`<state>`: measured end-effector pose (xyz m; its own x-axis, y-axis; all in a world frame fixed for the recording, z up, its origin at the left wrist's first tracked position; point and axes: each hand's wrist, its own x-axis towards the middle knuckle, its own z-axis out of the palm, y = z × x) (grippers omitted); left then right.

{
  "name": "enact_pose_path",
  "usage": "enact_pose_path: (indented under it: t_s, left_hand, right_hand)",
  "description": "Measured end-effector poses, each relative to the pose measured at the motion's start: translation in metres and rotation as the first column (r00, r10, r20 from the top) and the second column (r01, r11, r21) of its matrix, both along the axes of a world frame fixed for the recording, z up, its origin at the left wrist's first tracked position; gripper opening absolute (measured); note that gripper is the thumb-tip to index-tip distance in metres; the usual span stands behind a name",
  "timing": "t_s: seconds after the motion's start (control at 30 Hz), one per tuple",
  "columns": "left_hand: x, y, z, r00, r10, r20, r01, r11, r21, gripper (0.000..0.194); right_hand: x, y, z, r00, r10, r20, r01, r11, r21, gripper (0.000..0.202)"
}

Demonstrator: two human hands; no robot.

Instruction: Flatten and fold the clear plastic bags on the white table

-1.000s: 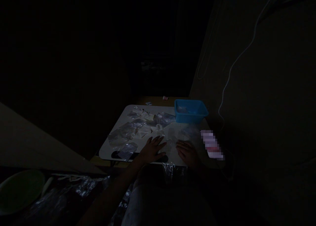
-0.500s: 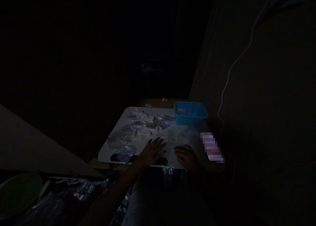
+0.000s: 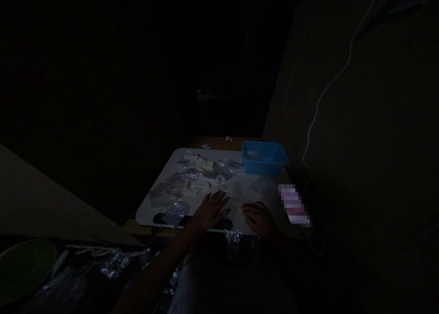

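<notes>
My left hand [image 3: 210,212] lies on the white folding table [image 3: 164,174] near its front edge, fingers spread and holding nothing I can see. To its right my right hand [image 3: 258,217] rests palm down, fingers stretched out toward the left. Between the two hands the tabletop looks to bear a thin clear plastic sheet or bag [image 3: 236,202], too dim to make out well. Crumpled clear plastic bags [image 3: 168,190] and whitish wrappers [image 3: 197,185] lie beyond my left hand. A small clear bag [image 3: 176,212] sits left of that hand.
A blue plastic basket [image 3: 265,165] stands at the table's back right corner. A blurred-out phone-like object [image 3: 294,205] lies at the right edge. A white cable [image 3: 317,108] hangs along the right wall. Shiny plastic [image 3: 116,263] and a green round object [image 3: 25,268] are at lower left.
</notes>
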<state>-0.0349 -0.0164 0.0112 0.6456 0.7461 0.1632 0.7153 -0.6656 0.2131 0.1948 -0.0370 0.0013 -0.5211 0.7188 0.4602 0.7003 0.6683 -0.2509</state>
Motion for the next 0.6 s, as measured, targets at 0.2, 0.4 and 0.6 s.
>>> enact_pose_path:
  t_s: [0.2, 0.4, 0.6]
  left_hand:
    - [0.0002, 0.0002, -0.0024, 1.000, 0.009, 0.002, -0.009, 1.000, 0.013, 0.047]
    - [0.0004, 0.0002, 0.0000, 1.000, 0.007, -0.014, -0.007, 1.000, -0.004, 0.047]
    - [0.0004, -0.0010, 0.0017, 1.000, 0.012, -0.011, -0.012, 1.000, 0.000, 0.047]
  right_hand:
    - [-0.0002, -0.0005, 0.0006, 1.000, 0.006, -0.005, -0.006, 1.000, -0.011, 0.019]
    - [-0.0004, -0.0006, 0.0010, 1.000, 0.012, 0.005, -0.012, 1.000, -0.004, 0.020]
    - [-0.0012, -0.0011, 0.0029, 1.000, 0.004, -0.009, -0.004, 1.000, 0.005, 0.019]
